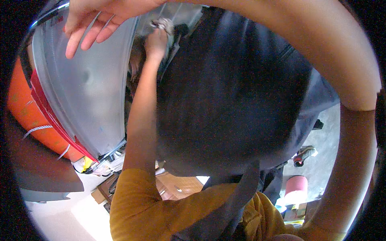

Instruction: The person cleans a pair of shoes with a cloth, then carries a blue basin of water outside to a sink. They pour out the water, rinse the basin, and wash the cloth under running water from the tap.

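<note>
My left hand (156,45) reaches up the middle of the view and grips a crumpled pale cloth (162,24), blurred. Around that hand are dark, cluttered parts that I cannot make out. My right arm arcs along the right side and over the top. At the upper left, my right hand (96,22) hangs with fingers apart and nothing in them. Behind it lies a smooth grey panel (93,87) with a ridged edge; whether the fingers touch it I cannot tell. A dark apron (223,99) over my body fills the centre.
Along the panel's outer side run a glossy red strip (51,111) and an orange object (27,99) with white rope (40,128). A shoe (304,156) and a pink cylindrical object (296,187) are on the grey floor (327,138). Brown boards (179,185) lie low in view.
</note>
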A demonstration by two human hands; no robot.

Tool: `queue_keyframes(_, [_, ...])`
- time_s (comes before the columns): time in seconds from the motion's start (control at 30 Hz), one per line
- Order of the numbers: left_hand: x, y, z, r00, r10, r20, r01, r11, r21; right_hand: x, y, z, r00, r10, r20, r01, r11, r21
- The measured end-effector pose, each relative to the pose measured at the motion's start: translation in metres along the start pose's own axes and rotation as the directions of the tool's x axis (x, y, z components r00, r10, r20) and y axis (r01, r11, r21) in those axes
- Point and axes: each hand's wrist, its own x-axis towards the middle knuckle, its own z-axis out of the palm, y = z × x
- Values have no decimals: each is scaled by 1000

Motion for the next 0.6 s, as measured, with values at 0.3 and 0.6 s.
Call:
queue_keyframes(0.3, [-89,27,-56,970,-174,168,190,121,-974,-61,42,51,945,182,-273,-322,358,-877])
queue_keyframes(0.6, [-125,29,-89,960,67,273,277,-68,-958,-48,120,36,700,-134,-702,-456,672,-583])
